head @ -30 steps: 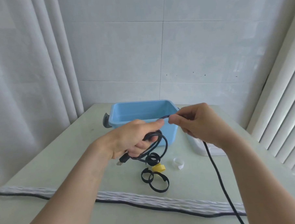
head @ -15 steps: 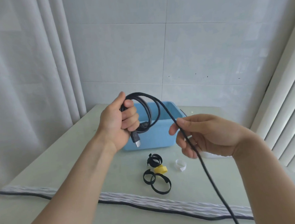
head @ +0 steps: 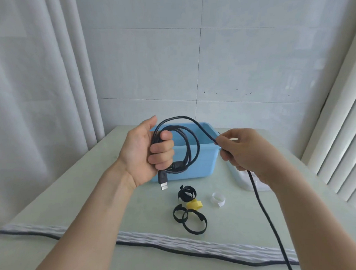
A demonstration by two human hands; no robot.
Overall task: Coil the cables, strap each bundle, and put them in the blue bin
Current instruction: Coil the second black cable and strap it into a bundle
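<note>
My left hand (head: 147, 154) grips a coil of black USB cable (head: 191, 148) in front of the blue bin (head: 204, 160), and the USB plug (head: 163, 180) hangs below my fist. My right hand (head: 243, 150) pinches the loose run of the same cable to the right of the coil. From there the cable drops past my right wrist toward the bottom edge of the frame. On the table below lie black straps (head: 194, 221), another black strap (head: 187, 193), a yellow strap (head: 194, 204) and a white strap (head: 218, 198).
A white box (head: 246, 180) sits right of the bin, partly behind my right arm. A white braided cable beside a black cable (head: 178, 247) runs across the table's near side. Curtain at left, blinds at right, tiled wall behind.
My left hand has risen and turned upright with the coil, which has gained a loop. My right hand has slid along the loose cable to the right and now pinches it.
</note>
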